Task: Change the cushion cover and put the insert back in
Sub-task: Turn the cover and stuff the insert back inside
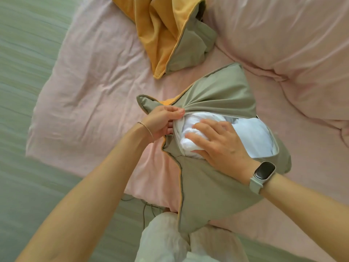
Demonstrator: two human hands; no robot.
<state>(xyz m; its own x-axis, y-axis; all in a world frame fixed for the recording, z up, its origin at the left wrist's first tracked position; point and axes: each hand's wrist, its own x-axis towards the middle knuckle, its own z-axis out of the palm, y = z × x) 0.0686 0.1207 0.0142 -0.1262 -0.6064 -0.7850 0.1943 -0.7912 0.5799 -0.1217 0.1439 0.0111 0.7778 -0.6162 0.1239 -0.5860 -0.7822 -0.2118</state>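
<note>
A sage-green cushion cover (209, 188) with orange piping lies on the pink bed, its zip opening gaping wide. The white insert (251, 137) shows through that opening, bunched at the left end. My left hand (162, 121) pinches the cover's edge at the left end of the opening and pulls it outward. My right hand (219, 144) lies flat on the insert, fingers spread and pressing its crumpled corner down inside the cover. A second cover (170, 38), orange on one side and green on the other, lies crumpled and empty at the top of the bed.
A pink quilt (90, 78) covers the bed, and a thick pink fold of duvet (294, 44) rises at the right. Green floor (24, 129) runs along the left. My pale trouser legs (170, 241) stand at the bed's near edge beside a thin cable (144, 208).
</note>
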